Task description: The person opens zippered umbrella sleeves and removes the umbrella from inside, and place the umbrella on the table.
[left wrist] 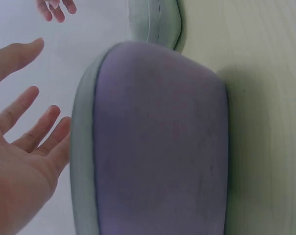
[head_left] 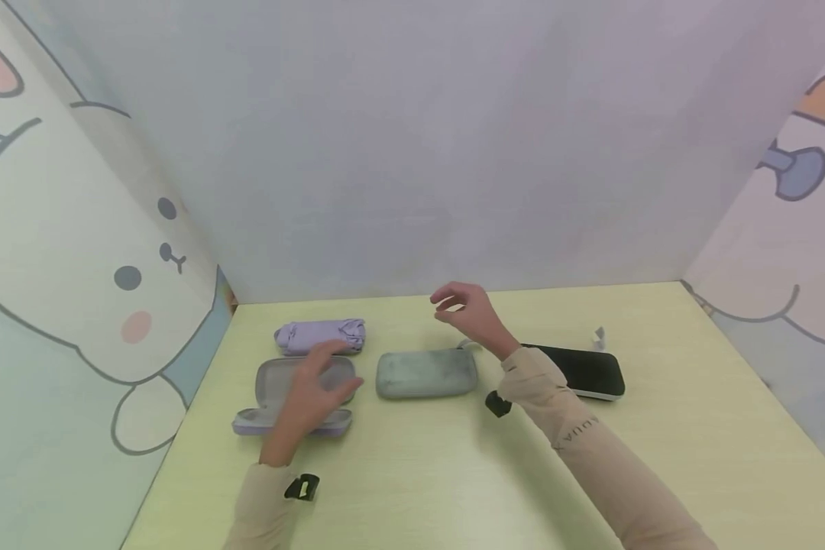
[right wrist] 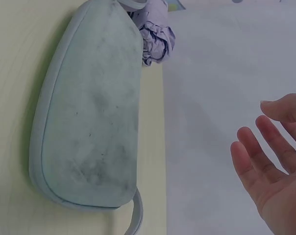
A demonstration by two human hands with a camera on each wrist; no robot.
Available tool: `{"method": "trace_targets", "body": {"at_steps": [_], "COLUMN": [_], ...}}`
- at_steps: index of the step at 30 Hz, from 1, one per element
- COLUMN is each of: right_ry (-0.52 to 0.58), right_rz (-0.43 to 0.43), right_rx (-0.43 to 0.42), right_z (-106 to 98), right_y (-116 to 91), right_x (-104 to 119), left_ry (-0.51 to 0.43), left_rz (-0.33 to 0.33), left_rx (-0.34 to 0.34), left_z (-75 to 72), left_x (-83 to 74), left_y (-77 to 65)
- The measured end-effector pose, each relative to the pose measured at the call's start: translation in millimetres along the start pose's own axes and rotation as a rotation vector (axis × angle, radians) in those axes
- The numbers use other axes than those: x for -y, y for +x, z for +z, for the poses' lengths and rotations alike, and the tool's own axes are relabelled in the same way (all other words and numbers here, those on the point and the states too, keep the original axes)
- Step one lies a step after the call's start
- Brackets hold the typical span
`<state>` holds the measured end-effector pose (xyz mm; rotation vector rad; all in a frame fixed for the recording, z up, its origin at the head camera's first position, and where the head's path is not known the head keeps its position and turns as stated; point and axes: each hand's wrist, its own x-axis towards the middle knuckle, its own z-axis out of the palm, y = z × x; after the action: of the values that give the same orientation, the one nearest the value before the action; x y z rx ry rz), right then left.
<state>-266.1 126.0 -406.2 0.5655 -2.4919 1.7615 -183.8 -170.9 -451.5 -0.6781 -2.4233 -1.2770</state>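
Note:
My left hand [head_left: 308,393] hovers over an opened zip case [head_left: 271,382] with a grey lining and a lavender outside. Its fingers are spread, with nothing between them. In the left wrist view the lavender shell [left wrist: 160,142] fills the middle, and the hand [left wrist: 25,156] appears beside its pale edge. Behind the open case lies a crinkled lavender bundle [head_left: 316,337]. A closed grey-green case [head_left: 426,374], smudged on top in the right wrist view, lies at the centre. Above and behind it, my right hand [head_left: 473,312] is raised with loosely bent fingers, holding nothing.
On the right, partly behind my right sleeve, lies a black flat object [head_left: 584,372] with a pale rim. A small white piece [head_left: 600,338] is just behind it. The table [head_left: 419,473] meets a plain pale wall [head_left: 454,153]; cartoon-printed panels [head_left: 62,252] flank it.

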Motion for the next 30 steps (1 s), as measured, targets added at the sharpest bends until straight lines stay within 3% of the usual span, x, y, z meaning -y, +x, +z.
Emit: {"method": "trace_targets", "body": {"at_steps": [10, 17, 25, 30], "right_ry": [-0.03, -0.065, -0.162, -0.242], "right_rz": [0.072, 0.152, 0.166, 0.213], "right_rx": [-0.081, -0.123, -0.11, -0.092], "right_z": [-9.8, -15.2, -18.4, -17.1], "right_y": [-17.0, -28.1, -36.3, -39.7], "right_x": [-26.3, -32.5, -41.3, -50.4], "left_ry": [0.017, -0.051, -0.065, -0.061], "left_rz": [-0.064, -0.11, -0.207, -0.218], "left_rx": [0.058, 0.114, 0.179, 0.206], "left_z": [16.3, 27.8, 44.1, 54.9], "left_x": [-6.7, -6.7, -6.3, -3.7], "left_y": [8.3, 12.0, 16.4, 16.7]}}
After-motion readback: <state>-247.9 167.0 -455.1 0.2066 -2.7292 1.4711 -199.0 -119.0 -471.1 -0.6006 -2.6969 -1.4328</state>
